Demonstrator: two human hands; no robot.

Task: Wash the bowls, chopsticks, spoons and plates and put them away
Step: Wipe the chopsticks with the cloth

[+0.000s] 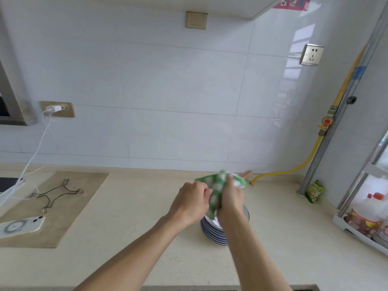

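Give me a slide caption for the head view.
Both hands grip a green checked cloth above stacked plates.

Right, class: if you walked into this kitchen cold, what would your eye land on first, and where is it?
Most striking is the green-and-white checked cloth, gripped by the left hand and the right hand at centre, above a stack of blue-rimmed plates on the beige counter. Next comes the yellow hose curving down the right wall, then the white phone lying far left.

White tiled wall (pixel 178 91) behind a beige worktop (pixel 136 217); socket (pixel 312 54) at two o'clock, glossy with daylight.
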